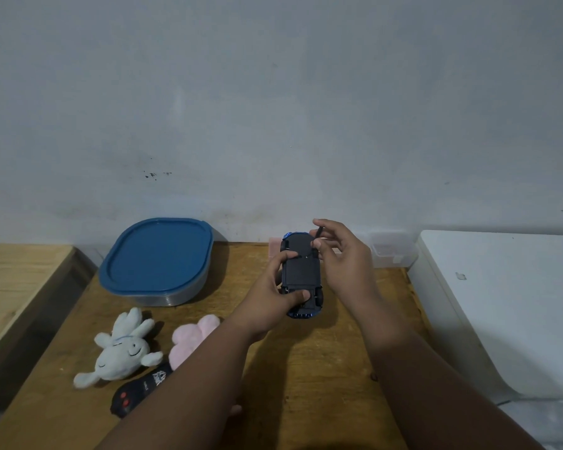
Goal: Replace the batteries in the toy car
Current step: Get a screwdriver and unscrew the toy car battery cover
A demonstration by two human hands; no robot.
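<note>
A blue toy car (301,271) is held upside down above the wooden table (306,368), its black underside facing me. My left hand (273,297) grips its left side, thumb across the lower end and a finger on the upper part. My right hand (342,258) hovers at the car's upper right corner, pinching a thin dark tool (318,233) that points down toward the underside. No batteries are visible.
A metal container with a blue lid (158,258) stands at the back left. A white plush toy (124,349), a pink plush (192,339) and a black remote control (134,393) lie at the front left. A clear plastic box (392,250) and a white appliance (507,303) sit to the right.
</note>
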